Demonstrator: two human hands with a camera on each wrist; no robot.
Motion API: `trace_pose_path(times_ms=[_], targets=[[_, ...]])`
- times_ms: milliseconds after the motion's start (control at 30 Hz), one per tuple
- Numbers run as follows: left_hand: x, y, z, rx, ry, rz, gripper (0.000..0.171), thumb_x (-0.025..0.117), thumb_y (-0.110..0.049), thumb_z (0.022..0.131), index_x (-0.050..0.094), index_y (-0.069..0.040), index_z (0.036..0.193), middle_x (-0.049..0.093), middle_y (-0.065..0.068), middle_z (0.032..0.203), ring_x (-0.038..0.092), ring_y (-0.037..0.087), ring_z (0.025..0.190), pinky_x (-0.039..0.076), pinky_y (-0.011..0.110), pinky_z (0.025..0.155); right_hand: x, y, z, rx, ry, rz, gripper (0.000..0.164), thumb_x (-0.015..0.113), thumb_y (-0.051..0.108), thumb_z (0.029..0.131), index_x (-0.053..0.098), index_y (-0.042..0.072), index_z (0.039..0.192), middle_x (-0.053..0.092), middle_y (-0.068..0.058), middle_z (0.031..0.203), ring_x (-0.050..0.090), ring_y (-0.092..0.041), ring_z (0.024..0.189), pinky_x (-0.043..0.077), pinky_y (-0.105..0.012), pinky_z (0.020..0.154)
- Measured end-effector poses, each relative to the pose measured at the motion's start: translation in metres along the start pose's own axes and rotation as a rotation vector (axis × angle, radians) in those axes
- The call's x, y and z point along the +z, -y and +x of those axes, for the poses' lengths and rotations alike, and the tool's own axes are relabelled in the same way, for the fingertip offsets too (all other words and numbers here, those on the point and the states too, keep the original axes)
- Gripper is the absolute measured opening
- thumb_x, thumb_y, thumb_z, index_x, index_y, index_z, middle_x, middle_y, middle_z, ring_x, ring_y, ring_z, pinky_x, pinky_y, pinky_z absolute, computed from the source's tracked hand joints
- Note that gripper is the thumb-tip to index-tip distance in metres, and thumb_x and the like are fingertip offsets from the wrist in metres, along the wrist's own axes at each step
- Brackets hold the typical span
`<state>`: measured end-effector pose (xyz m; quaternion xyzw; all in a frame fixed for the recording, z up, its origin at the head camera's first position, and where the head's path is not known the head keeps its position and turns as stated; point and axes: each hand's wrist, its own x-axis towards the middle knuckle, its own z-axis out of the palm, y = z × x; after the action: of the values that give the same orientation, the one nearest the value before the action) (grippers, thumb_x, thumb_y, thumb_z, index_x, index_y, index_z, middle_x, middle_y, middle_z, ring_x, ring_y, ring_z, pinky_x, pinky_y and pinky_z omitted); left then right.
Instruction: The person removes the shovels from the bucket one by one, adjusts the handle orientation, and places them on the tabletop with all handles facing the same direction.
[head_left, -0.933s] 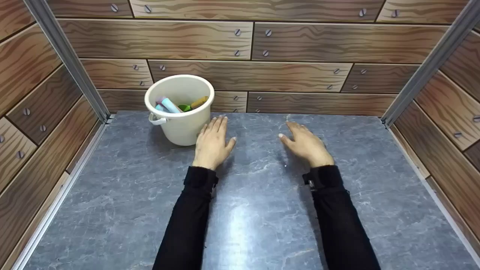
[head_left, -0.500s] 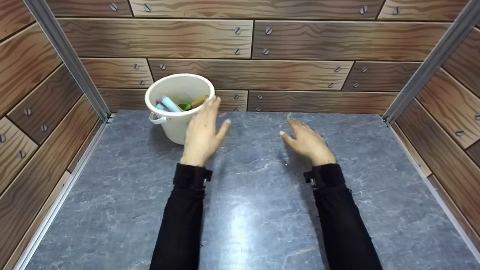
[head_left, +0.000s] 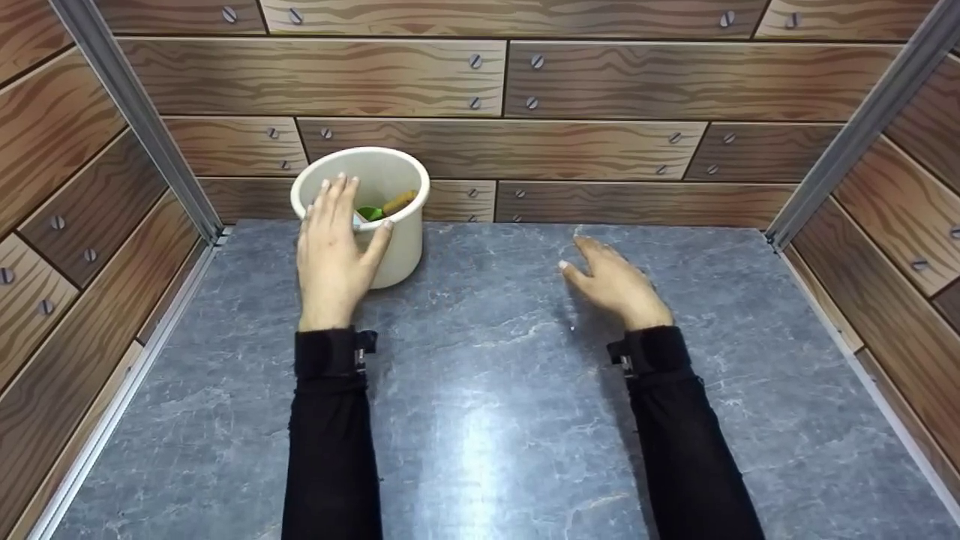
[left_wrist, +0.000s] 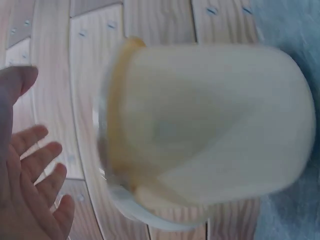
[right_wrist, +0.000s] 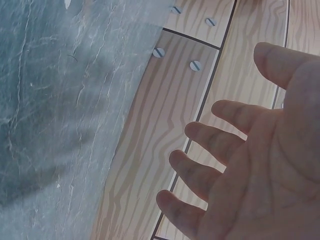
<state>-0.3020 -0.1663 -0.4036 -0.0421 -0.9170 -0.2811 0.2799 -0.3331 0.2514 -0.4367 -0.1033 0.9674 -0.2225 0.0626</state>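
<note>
A cream plastic bucket (head_left: pixel 397 247) stands upright at the back left of the table. Inside it show a green item (head_left: pixel 370 214) and a yellow-orange one (head_left: pixel 399 201); the light blue pieces are mostly hidden by my hand. My left hand (head_left: pixel 330 255) is raised in front of the bucket, fingertips over its rim, fingers extended and thumb spread. In the left wrist view the hand (left_wrist: pixel 35 175) holds nothing, and the bucket's side wall (left_wrist: pixel 210 120) fills the middle. My right hand (head_left: pixel 615 289) hovers low over the table with fingers relaxed and holds nothing.
The grey marbled table (head_left: pixel 495 360) is enclosed by wood-patterned walls (head_left: pixel 600 82) at the back and both sides. Metal posts rise at the left (head_left: pixel 135 112) and right (head_left: pixel 855 127) back corners. The bucket's handle (left_wrist: pixel 165 220) hangs along its side.
My left hand has lifted from beside the bucket's right side and moved left, to the front of its rim. The right hand has stayed nearly still. The bucket has not moved.
</note>
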Motion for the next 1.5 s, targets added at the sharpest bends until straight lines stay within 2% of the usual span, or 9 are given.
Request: trace_pose_path(times_ms=[133, 233, 267, 367, 467, 600, 767, 1133, 1500], targets=[[0.003, 0.006, 0.001, 0.040, 0.049, 0.048, 0.075, 0.075, -0.046, 0.113, 0.053, -0.011, 0.175, 0.051, 0.013, 0.185, 0.036, 0.038, 0.180, 0.020, 0.061, 0.150, -0.002, 0.000, 0.000, -0.009, -0.006, 0.008, 0.081, 0.046, 0.051, 0.125, 0.021, 0.006, 0.187, 0.022, -0.027, 0.194, 0.020, -0.051, 0.182, 0.014, -0.066, 0.149], [0.005, 0.006, 0.004, 0.102, 0.080, 0.084, 0.062, 0.080, -0.038, 0.112, 0.064, -0.011, 0.166, 0.065, 0.015, 0.173, 0.050, 0.041, 0.172, 0.027, 0.062, 0.148, -0.004, 0.000, 0.000, -0.010, -0.011, 0.020, 0.081, 0.047, 0.052, 0.125, 0.021, 0.007, 0.188, 0.023, -0.027, 0.194, 0.020, -0.051, 0.182, 0.014, -0.066, 0.149], [0.006, 0.006, 0.004, 0.123, 0.088, 0.097, 0.057, 0.081, -0.033, 0.112, 0.068, -0.011, 0.163, 0.070, 0.015, 0.167, 0.057, 0.042, 0.166, 0.033, 0.062, 0.145, -0.005, 0.000, -0.001, -0.007, -0.011, 0.024, 0.081, 0.047, 0.052, 0.125, 0.021, 0.008, 0.188, 0.022, -0.027, 0.194, 0.020, -0.051, 0.182, 0.014, -0.066, 0.149], [0.008, 0.006, 0.008, 0.183, 0.103, 0.139, 0.041, 0.079, -0.018, 0.112, 0.076, -0.010, 0.153, 0.081, 0.017, 0.149, 0.074, 0.045, 0.143, 0.052, 0.062, 0.129, -0.006, 0.000, -0.003, -0.005, -0.009, 0.032, 0.082, 0.047, 0.053, 0.125, 0.021, 0.008, 0.188, 0.022, -0.026, 0.194, 0.020, -0.051, 0.182, 0.014, -0.066, 0.149], [0.008, 0.007, 0.010, 0.222, 0.105, 0.175, 0.034, 0.075, -0.009, 0.112, 0.080, -0.009, 0.146, 0.086, 0.017, 0.136, 0.080, 0.046, 0.125, 0.061, 0.061, 0.111, -0.005, -0.001, -0.004, -0.008, -0.001, 0.043, 0.082, 0.047, 0.054, 0.125, 0.021, 0.007, 0.188, 0.022, -0.026, 0.195, 0.019, -0.050, 0.183, 0.013, -0.066, 0.150], [0.004, 0.007, 0.009, 0.262, 0.095, 0.196, 0.031, 0.077, -0.008, 0.110, 0.082, -0.009, 0.141, 0.087, 0.016, 0.129, 0.082, 0.046, 0.117, 0.064, 0.061, 0.102, -0.005, 0.000, -0.003, -0.023, 0.006, 0.052, 0.083, 0.048, 0.054, 0.125, 0.021, 0.006, 0.187, 0.021, -0.026, 0.195, 0.019, -0.049, 0.183, 0.013, -0.065, 0.150], [-0.001, 0.002, -0.001, 0.305, 0.076, 0.197, 0.030, 0.080, -0.007, 0.107, 0.084, -0.011, 0.137, 0.088, 0.015, 0.123, 0.083, 0.046, 0.111, 0.065, 0.062, 0.094, -0.005, 0.001, -0.003, -0.029, 0.015, 0.057, 0.084, 0.047, 0.054, 0.125, 0.019, 0.005, 0.187, 0.020, -0.026, 0.195, 0.018, -0.049, 0.183, 0.012, -0.064, 0.150], [-0.019, -0.021, -0.030, 0.400, 0.139, 0.198, 0.033, 0.084, -0.010, 0.106, 0.084, -0.012, 0.139, 0.089, 0.012, 0.128, 0.085, 0.041, 0.113, 0.070, 0.060, 0.093, -0.005, 0.001, -0.004, -0.041, 0.012, 0.065, 0.081, 0.049, 0.048, 0.126, 0.020, 0.004, 0.187, 0.021, -0.029, 0.194, 0.019, -0.051, 0.182, 0.013, -0.066, 0.150], [-0.023, -0.018, -0.032, 0.414, 0.175, 0.122, 0.032, 0.083, -0.014, 0.109, 0.083, -0.011, 0.141, 0.088, 0.012, 0.128, 0.086, 0.040, 0.114, 0.069, 0.059, 0.095, -0.002, 0.002, -0.001, -0.046, -0.006, 0.040, 0.080, 0.049, 0.048, 0.126, 0.021, 0.005, 0.187, 0.023, -0.027, 0.194, 0.023, -0.051, 0.182, 0.016, -0.066, 0.149]])
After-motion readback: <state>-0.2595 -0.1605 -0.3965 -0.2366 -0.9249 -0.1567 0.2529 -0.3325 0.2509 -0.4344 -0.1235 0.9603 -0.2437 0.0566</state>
